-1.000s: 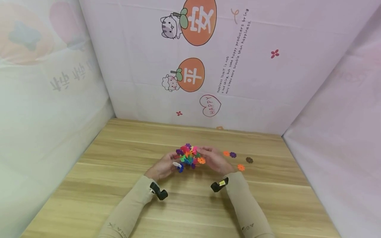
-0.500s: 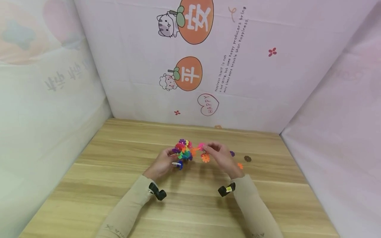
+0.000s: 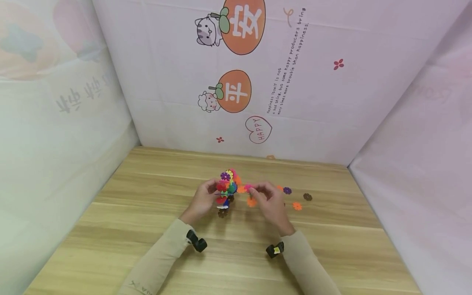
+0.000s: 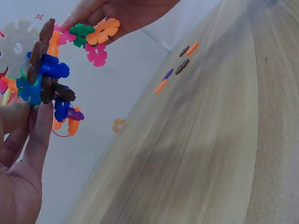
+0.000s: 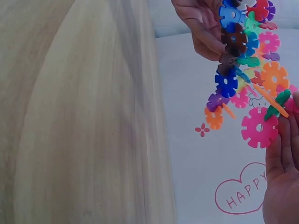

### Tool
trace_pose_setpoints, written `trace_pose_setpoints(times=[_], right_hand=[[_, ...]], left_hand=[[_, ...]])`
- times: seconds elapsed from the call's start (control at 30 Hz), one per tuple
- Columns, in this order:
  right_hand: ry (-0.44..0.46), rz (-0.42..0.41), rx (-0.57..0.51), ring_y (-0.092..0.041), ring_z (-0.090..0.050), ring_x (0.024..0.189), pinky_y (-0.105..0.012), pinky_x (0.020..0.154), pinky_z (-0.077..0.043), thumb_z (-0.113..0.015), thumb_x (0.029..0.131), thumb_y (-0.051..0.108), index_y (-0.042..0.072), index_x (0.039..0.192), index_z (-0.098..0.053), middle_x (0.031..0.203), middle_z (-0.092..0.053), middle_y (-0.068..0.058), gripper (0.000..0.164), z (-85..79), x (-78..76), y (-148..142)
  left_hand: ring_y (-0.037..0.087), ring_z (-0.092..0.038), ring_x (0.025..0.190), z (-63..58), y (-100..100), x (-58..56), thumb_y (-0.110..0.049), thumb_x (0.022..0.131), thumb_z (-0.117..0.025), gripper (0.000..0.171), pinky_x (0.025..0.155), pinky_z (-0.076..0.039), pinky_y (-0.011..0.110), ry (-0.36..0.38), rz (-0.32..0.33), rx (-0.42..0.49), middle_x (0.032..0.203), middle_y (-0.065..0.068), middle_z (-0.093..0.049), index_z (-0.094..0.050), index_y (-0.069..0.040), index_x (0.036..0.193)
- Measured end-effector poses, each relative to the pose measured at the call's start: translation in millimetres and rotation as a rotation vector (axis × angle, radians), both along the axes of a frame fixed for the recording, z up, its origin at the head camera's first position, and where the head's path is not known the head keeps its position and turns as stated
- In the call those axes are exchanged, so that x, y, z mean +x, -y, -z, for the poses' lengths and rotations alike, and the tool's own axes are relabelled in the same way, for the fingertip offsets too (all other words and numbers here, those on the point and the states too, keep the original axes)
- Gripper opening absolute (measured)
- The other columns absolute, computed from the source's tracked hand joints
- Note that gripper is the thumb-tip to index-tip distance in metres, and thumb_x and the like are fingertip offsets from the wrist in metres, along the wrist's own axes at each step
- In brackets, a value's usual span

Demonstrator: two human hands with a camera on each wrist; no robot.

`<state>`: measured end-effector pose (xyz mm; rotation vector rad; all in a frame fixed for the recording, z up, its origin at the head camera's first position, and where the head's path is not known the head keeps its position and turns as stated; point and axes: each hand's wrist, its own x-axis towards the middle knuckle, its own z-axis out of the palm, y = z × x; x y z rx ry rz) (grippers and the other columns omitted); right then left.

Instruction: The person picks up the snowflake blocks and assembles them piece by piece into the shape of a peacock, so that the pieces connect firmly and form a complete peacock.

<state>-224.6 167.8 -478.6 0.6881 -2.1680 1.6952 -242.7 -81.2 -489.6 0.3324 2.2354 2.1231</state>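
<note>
A cluster of interlocked plastic snowflake discs point(image 3: 231, 187) in many colours is held up over the table between both hands. My left hand point(image 3: 202, 200) grips its left side with thumb and fingers; in the left wrist view a white disc point(image 4: 17, 46) and a blue disc point(image 4: 54, 66) stand above the fingertips. My right hand point(image 3: 272, 205) pinches a pink disc point(image 3: 248, 188) on a short branch at the cluster's right. That branch also bears a green disc point(image 5: 279, 103) and, lower, another pink disc point(image 5: 259, 128). Orange discs point(image 5: 274, 78) link toward the main cluster.
Loose snowflake discs lie on the wooden table point(image 3: 332, 237) right of the right hand: a purple disc point(image 3: 287, 191), an orange disc point(image 3: 297, 206) and a brown disc point(image 3: 307, 197). Printed white cloth walls point(image 3: 295, 135) stand behind and at both sides.
My right hand has drawn away to the right from the left hand, pinching the pink disc. The cluster has turned in my left hand, and a brown disc now shows at its bottom.
</note>
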Motion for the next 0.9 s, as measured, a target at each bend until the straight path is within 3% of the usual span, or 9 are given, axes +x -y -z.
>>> trace_pose_setpoints(times=[0.17,0.4,0.63,0.9], right_hand=[[-0.029,-0.016,-0.023,-0.017,-0.071,0.092,-0.028,0.089,-0.061,-0.070,0.102,0.009,0.011,0.109,-0.074,0.105,-0.075,-0.010,0.008,2.4,-0.7,4.0],[-0.038,-0.001,-0.022,-0.018,-0.071,0.092,-0.036,0.094,-0.062,-0.071,0.102,0.011,0.011,0.109,-0.074,0.106,-0.075,-0.009,0.008,3.1,-0.1,8.1],[-0.050,0.020,-0.033,-0.017,-0.069,0.096,-0.032,0.100,-0.059,-0.071,0.102,0.009,0.010,0.108,-0.075,0.105,-0.073,-0.010,0.008,4.8,-1.3,7.8],[-0.071,0.002,-0.033,-0.019,-0.069,0.094,-0.031,0.096,-0.060,-0.071,0.101,0.008,0.011,0.107,-0.074,0.102,-0.072,-0.009,0.007,2.1,-1.4,8.2]], left_hand=[[0.030,-0.066,0.124,-0.8,-0.6,-0.7,0.010,0.099,-0.061,0.030,0.097,-0.059,0.020,0.003,0.009,0.019,0.130,0.023,-0.067,-0.064,0.005,0.128],[0.029,-0.068,0.122,-1.9,-3.0,1.7,0.015,0.098,-0.059,0.030,0.099,-0.062,0.031,-0.018,-0.002,-0.001,0.125,0.018,-0.068,-0.068,0.002,0.124],[0.030,-0.068,0.122,-2.9,-3.8,2.2,0.012,0.098,-0.063,0.026,0.096,-0.062,0.027,-0.036,-0.010,-0.014,0.124,0.017,-0.069,-0.069,0.001,0.120],[0.025,-0.068,0.116,-5.2,-3.1,2.9,0.012,0.098,-0.063,0.024,0.095,-0.061,0.024,-0.061,-0.011,-0.022,0.123,0.017,-0.069,-0.069,0.001,0.119]])
